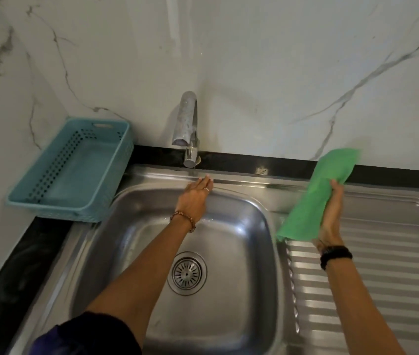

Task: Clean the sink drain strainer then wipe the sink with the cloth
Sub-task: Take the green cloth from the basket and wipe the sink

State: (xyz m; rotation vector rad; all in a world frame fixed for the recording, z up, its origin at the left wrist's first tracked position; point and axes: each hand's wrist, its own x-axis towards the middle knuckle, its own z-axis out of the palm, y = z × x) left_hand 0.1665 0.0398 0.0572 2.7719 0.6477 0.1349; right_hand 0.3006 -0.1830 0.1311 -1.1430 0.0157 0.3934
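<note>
**Hands over a steel sink, one holding a green cloth**

Seen from above, the left hand (195, 198) reaches with straight, relaxed fingers to the back rim of the sink (231, 324), below the tap (187, 126). The right hand (331, 216) grips a green cloth (316, 198) above the ribbed drainboard (382, 265). The drain strainer (187, 273) sits in the basin floor. A blue basket (75, 170) stands on the counter at left.

left hand (195, 198): ring, beaded bracelet, dark sleeve | right hand (331, 216): black wristband
</note>
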